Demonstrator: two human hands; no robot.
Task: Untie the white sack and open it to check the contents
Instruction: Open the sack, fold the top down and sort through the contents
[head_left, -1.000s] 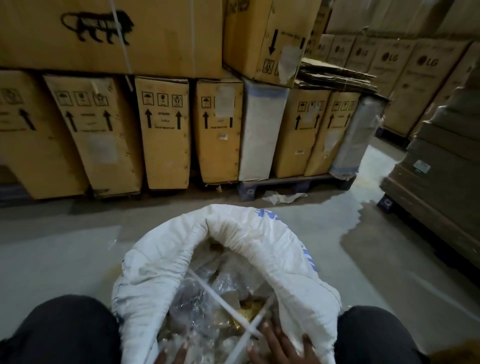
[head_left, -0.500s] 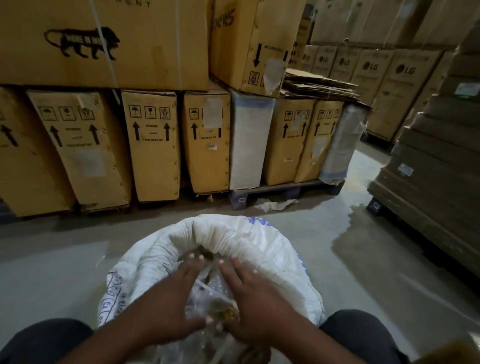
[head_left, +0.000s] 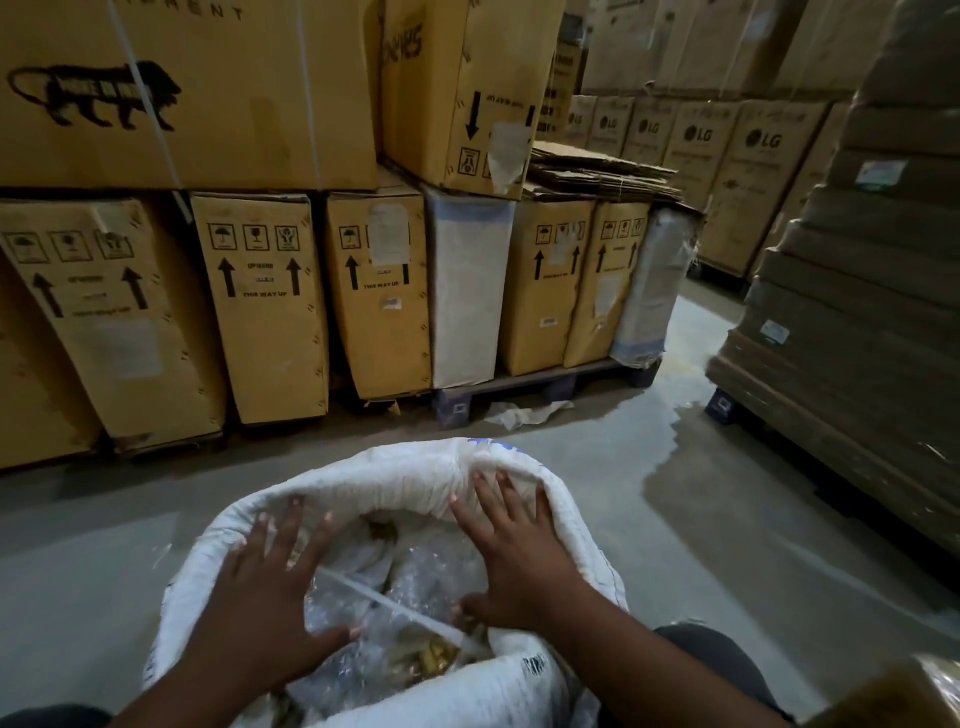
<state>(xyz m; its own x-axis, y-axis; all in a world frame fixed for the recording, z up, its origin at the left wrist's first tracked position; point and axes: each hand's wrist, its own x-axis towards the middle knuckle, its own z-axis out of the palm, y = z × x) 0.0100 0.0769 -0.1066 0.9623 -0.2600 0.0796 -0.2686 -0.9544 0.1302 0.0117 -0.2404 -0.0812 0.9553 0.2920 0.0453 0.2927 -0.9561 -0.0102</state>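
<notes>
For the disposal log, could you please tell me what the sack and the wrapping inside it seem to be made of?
White sack: likely woven plastic, matte, with a fine ribbed weave. Inner wrapping: clear, glossy plastic film, crinkled, possibly bubble wrap.

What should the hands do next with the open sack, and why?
Probably lift aside the clear plastic. The white sack is already open, the left hand and right hand lie flat on its rim, and the plastic hides most of the brownish contents.
</notes>
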